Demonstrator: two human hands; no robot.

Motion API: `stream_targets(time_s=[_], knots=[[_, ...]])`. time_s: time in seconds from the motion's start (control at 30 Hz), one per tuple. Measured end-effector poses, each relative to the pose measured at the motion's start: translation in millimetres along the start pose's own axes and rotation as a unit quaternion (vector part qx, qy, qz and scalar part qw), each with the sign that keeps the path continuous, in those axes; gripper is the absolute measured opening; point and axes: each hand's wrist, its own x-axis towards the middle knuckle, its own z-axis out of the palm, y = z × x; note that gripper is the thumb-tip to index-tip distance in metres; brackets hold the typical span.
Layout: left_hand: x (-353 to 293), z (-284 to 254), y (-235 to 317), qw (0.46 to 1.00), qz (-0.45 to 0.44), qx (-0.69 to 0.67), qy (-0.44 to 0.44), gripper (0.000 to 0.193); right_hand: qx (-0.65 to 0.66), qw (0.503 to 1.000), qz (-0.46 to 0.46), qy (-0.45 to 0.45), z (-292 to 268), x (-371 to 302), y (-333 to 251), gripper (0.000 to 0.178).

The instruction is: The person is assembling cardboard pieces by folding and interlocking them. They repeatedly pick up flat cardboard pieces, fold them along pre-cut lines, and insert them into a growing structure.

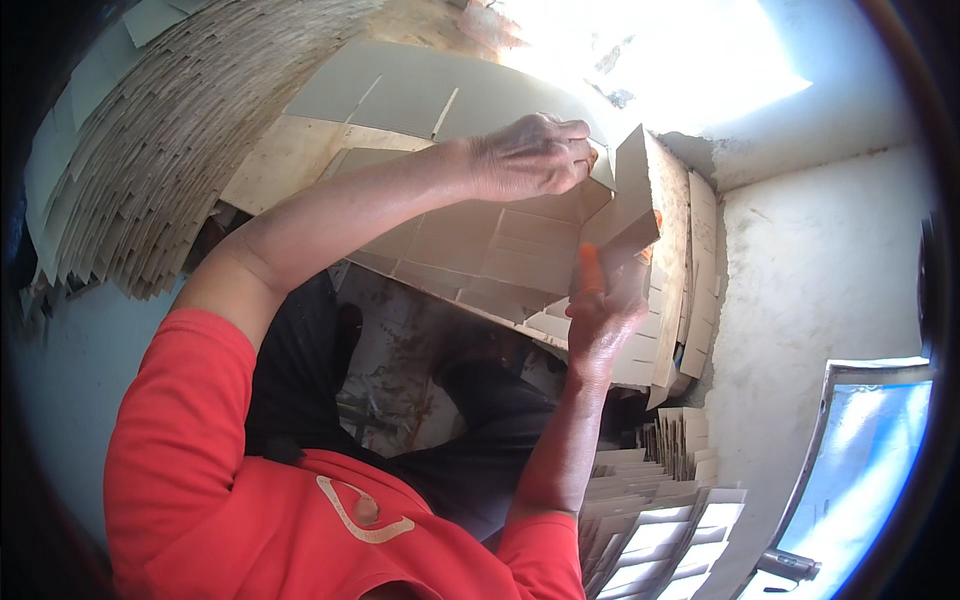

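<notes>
A grey-brown cardboard box blank (535, 235) with crease lines lies across the work surface in front of me, its right end folded up. My left hand (535, 155) is closed at the far right corner, its fingers curled down against the board edge; an orange cover shows on one fingertip. My right hand (608, 300) grips the raised end panel (632, 185). Its thumb, in an orange cover, is on the inner side, and its other fingers are mostly hidden behind the board.
Another slotted cardboard sheet (400, 90) lies beyond. Cardboard stacks stand at the left (170, 140), just right of my right hand (675, 250) and at the lower right (650, 530). A pale wall (780, 260) bounds the right side, with a shiny blue-white panel (860, 470) near it. Glare washes out the far side.
</notes>
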Motion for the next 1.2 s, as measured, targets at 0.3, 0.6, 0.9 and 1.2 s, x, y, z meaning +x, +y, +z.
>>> stream_targets(time_s=[0.3, 0.6, 0.9, 1.2], knots=[[1, 1, -11, 0.992, -0.008, -0.116, 0.038, 0.023, 0.019, 0.995, 0.094, -0.036, -16, 3, -11, 0.07], [16, -11, 40, 0.989, 0.032, -0.137, -0.053, 0.012, -0.336, 0.93, 0.079, -0.124, -14, 31, -26, 0.06], [-3, -34, 58, 0.98, -0.105, -0.048, -0.165, 0.026, -0.292, 0.895, 0.051, -0.334, 12, 118, 39, 0.039], [-57, -47, 48, 0.945, -0.188, -0.148, -0.221, 0.045, 0.086, 0.952, 0.172, -0.239, 24, 125, 72, 0.056]])
